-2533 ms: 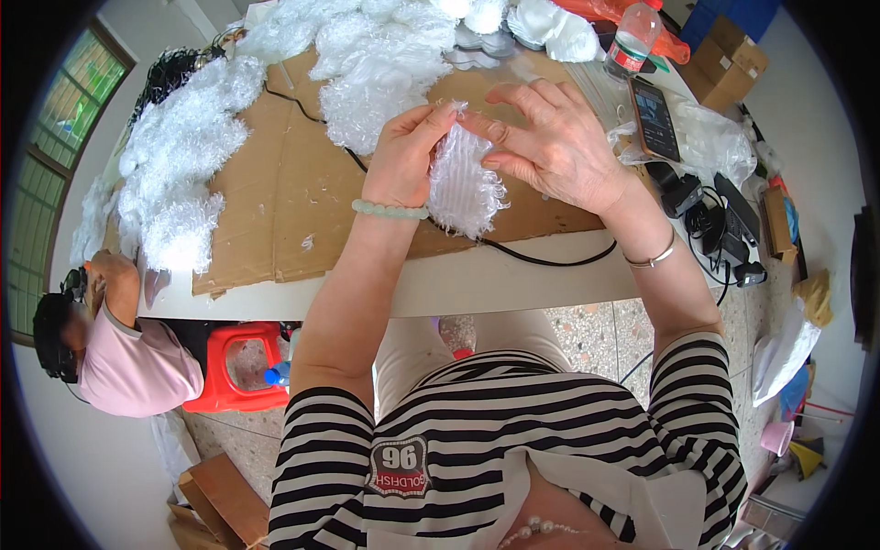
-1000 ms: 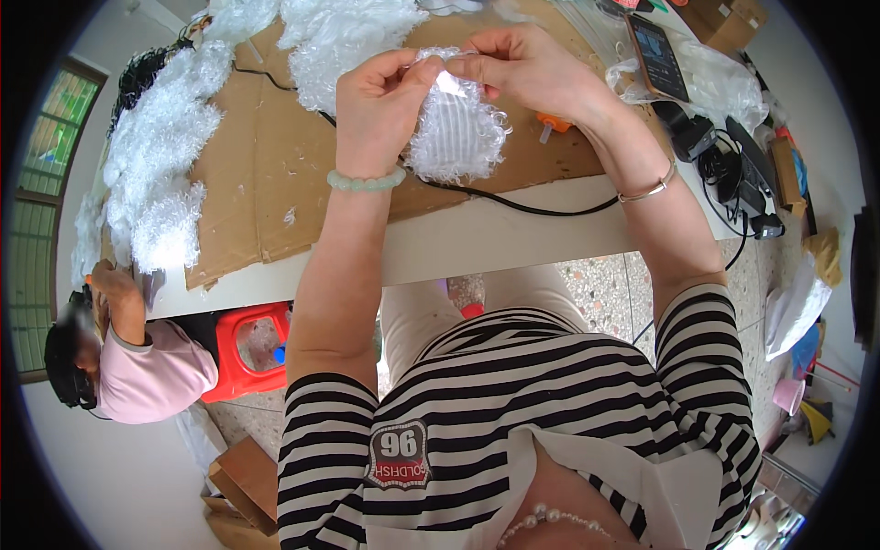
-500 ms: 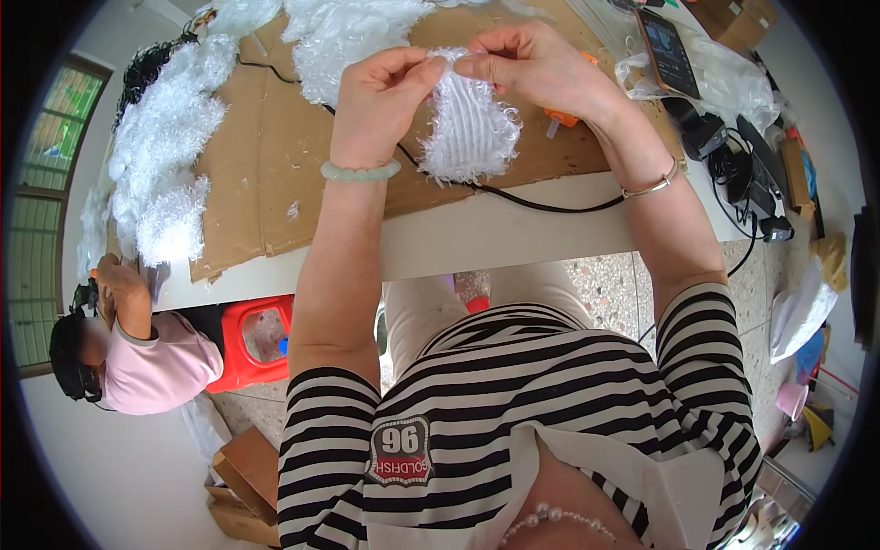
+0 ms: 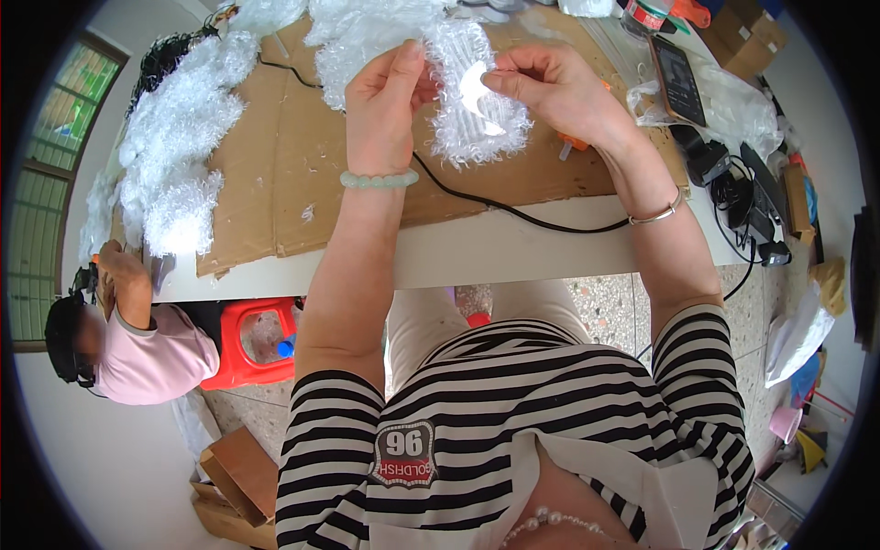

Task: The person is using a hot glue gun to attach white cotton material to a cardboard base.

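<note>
Both hands are over the cardboard on the table. Between them hangs a fluffy white strip of ribbed tinsel fabric with shaggy edges. My left hand is closed on its left edge, fingertips partly hidden behind it. My right hand pinches a shiny white curved piece, crescent-like with a tail, which lies against the front of the strip. Behind my right wrist shows part of an orange tool with a pale nozzle.
White tinsel heaps lie at the left and far side of the cardboard. A black cable crosses near the front edge. A phone, plastic bags and power adapters stand right. Another person sits at the left.
My right hand has moved from the strip's upper end and now shows the white curved piece against it. My left hand has shifted to the strip's left edge. The view has moved slightly.
</note>
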A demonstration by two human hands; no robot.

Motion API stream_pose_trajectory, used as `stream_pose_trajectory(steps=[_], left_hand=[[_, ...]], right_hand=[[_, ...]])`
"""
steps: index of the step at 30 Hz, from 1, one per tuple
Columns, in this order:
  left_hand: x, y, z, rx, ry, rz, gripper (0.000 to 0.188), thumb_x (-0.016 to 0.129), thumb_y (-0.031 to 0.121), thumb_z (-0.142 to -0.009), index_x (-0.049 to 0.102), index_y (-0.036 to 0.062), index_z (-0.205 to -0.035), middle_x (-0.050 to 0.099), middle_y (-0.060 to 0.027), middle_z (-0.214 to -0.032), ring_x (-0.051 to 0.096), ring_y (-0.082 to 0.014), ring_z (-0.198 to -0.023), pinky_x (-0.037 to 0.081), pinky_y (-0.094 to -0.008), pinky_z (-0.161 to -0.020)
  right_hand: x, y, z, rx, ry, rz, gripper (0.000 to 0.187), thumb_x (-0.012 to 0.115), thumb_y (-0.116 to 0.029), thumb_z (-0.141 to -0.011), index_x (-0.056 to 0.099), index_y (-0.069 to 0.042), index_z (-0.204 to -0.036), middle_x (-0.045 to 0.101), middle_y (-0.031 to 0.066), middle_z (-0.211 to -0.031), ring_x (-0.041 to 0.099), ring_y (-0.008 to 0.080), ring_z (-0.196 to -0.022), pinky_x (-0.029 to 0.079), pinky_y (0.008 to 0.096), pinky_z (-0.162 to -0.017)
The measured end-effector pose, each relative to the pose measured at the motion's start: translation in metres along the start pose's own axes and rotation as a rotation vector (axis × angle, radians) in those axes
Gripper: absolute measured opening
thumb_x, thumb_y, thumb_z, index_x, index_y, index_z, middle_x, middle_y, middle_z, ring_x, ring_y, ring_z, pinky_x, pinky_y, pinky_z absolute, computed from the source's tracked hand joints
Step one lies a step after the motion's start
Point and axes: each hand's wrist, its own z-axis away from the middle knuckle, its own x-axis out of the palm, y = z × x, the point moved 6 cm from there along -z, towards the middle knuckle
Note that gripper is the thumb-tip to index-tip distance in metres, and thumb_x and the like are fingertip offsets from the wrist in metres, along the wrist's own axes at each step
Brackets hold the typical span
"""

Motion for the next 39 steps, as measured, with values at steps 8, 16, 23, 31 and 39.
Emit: stream_pose_trajectory(steps=[8,16,23,31,39], left_hand=[[0.006,-0.012,0.002,0.042,-0.200,-0.310,0.017,0.066,0.013,-0.085,0.066,-0.0041,-0.085,0.053,0.0056,-0.067,0.040,-0.0023,-0.060,0.032,-0.0193,-0.053],[-0.002,-0.003,0.000,0.112,-0.035,-0.273,0.013,0.066,0.008,-0.084,0.066,-0.0052,-0.086,0.056,0.0041,-0.069,0.043,-0.0022,-0.061,0.033,-0.0186,-0.053],[-0.002,-0.005,-0.001,0.069,-0.135,-0.430,0.018,0.068,0.012,-0.083,0.066,-0.0052,-0.087,0.056,0.0035,-0.068,0.043,-0.0028,-0.060,0.033,-0.0188,-0.052],[0.008,-0.008,0.007,-0.140,-0.144,-0.118,0.019,0.068,0.014,-0.083,0.066,-0.0034,-0.090,0.053,0.0054,-0.066,0.042,-0.0031,-0.060,0.033,-0.0182,-0.053],[-0.010,-0.015,-0.005,0.029,-0.119,-0.381,0.016,0.064,0.010,-0.084,0.065,-0.0055,-0.088,0.053,0.0054,-0.067,0.041,-0.0010,-0.061,0.033,-0.0184,-0.052]], right_hand=[[-0.012,-0.005,0.005,0.039,0.134,-0.083,0.025,0.064,-0.026,-0.088,0.066,-0.002,-0.096,0.060,-0.0042,-0.079,0.050,0.0035,-0.071,0.042,0.0202,-0.063],[-0.014,0.011,0.001,0.109,-0.028,-0.647,0.028,0.057,-0.028,-0.091,0.064,-0.003,-0.101,0.061,-0.0004,-0.081,0.054,0.0067,-0.070,0.045,0.0210,-0.063],[-0.009,0.016,-0.002,0.117,0.182,-0.231,0.014,0.063,-0.014,-0.087,0.065,-0.002,-0.093,0.060,-0.0024,-0.077,0.052,0.0045,-0.067,0.044,0.0195,-0.062],[-0.017,0.028,-0.002,0.069,0.299,-0.048,0.013,0.062,-0.014,-0.087,0.064,-0.001,-0.087,0.059,-0.0030,-0.075,0.050,0.0034,-0.066,0.042,0.0197,-0.062],[-0.009,0.022,0.004,0.127,0.109,-0.268,0.024,0.062,-0.024,-0.088,0.062,-0.002,-0.096,0.060,-0.0010,-0.082,0.052,0.0063,-0.069,0.044,0.0212,-0.065]])
